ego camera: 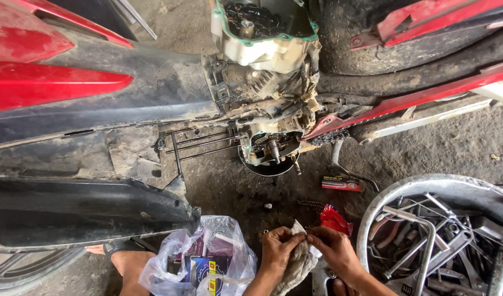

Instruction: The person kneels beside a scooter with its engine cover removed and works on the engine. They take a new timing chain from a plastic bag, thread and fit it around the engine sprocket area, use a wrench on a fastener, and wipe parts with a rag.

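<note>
Head view: left hand (276,246) and right hand (333,249) both pinched shut on dirty rag (298,263), just left of round tool tray (391,200), below opened engine (270,148). Soft, light, limp, probably greasy; best gripped by bunched folds.

A plastic bag (199,257) lies left of the hands, a tool-filled basin (427,189) right, the engine (273,145) beyond.

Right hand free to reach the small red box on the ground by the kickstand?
Probably not at once: the right hand and the left hand both pinch a pale rag. The path to the red box looks open, only bare ground lying between.
</note>
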